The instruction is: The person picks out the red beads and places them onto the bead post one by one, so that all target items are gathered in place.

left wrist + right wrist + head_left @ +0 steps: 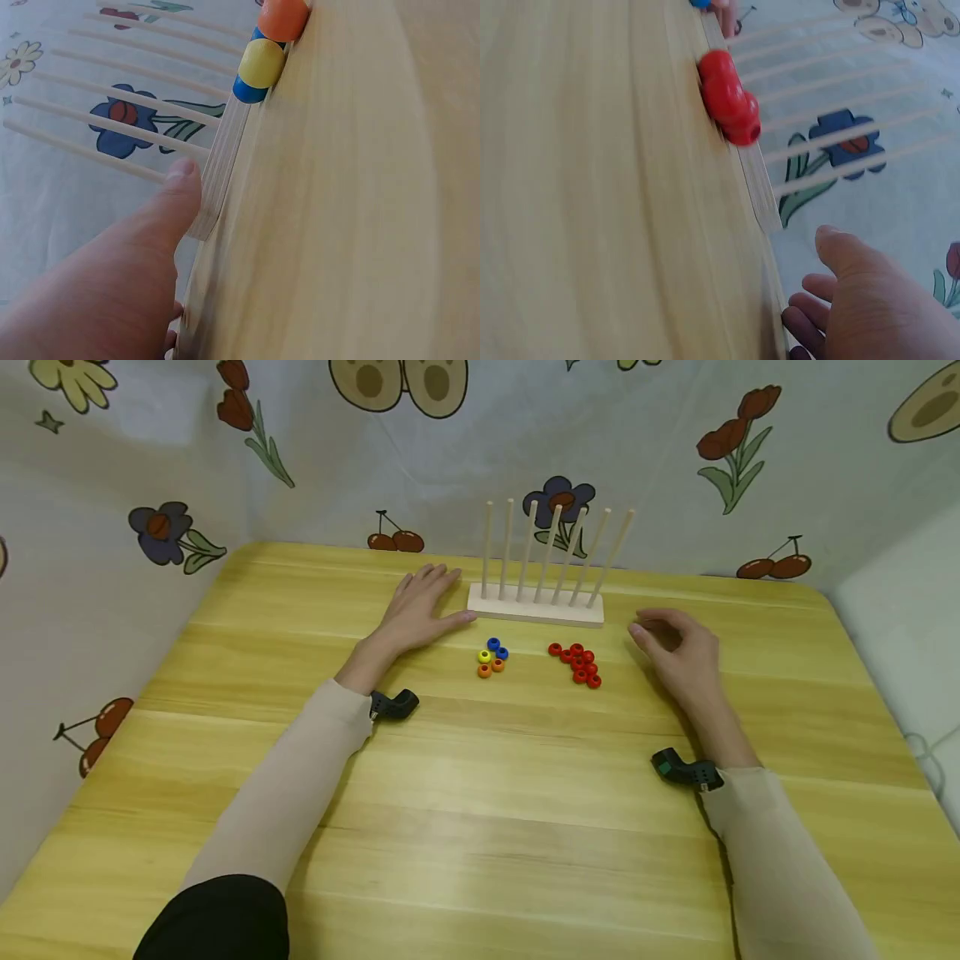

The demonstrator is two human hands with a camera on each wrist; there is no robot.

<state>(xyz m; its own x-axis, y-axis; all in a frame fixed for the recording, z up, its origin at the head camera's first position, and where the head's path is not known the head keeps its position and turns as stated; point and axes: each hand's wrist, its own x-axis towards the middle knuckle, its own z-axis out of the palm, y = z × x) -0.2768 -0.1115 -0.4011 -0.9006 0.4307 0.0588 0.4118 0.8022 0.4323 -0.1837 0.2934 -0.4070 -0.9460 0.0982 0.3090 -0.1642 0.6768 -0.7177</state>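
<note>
A pale wooden base with several upright pegs (536,607) stands at the back of the table. My left hand (420,607) lies to its left with fingers spread, the thumb close to the base's left end. My right hand (681,652) is off the right end, fingers loosely bent and holding nothing. In front of the base is a small cluster of blue beads (493,644), a yellow bead (484,657) and orange beads (484,672). Right of these lies a group of several red beads (577,663). The pegs carry no beads.
The wooden table (465,827) has rounded far corners. A white patterned cloth (465,460) hangs right behind its back edge and along the left. A black camera (395,704) sits on the left wrist and another camera (686,769) on the right.
</note>
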